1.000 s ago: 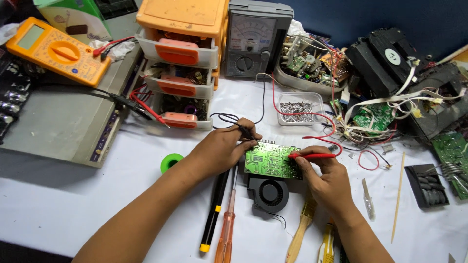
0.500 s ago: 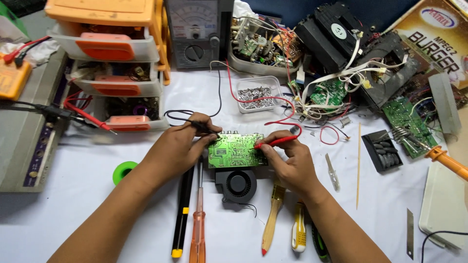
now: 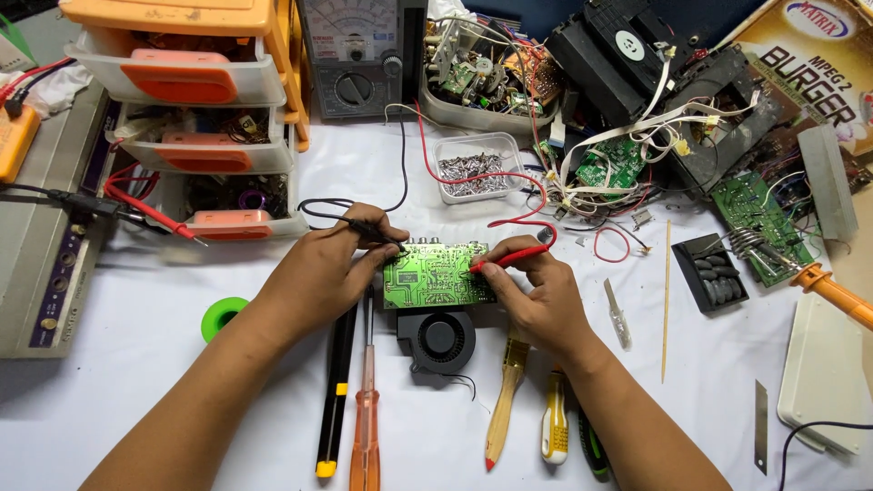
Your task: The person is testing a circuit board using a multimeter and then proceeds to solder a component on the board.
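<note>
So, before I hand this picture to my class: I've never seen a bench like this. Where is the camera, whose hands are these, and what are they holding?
The camera sits on the person's head and looks down, so both hands are that person's own. The left hand holds a black probe in a pinching grip; the right hand holds a red probe like a pen. Both tips touch a green circuit board, which lies above a small black fan. Wires run from the probes towards a grey dial meter at the back. On the white table lie screwdrivers, a brush, a box of screws and an orange drawer unit.
</note>
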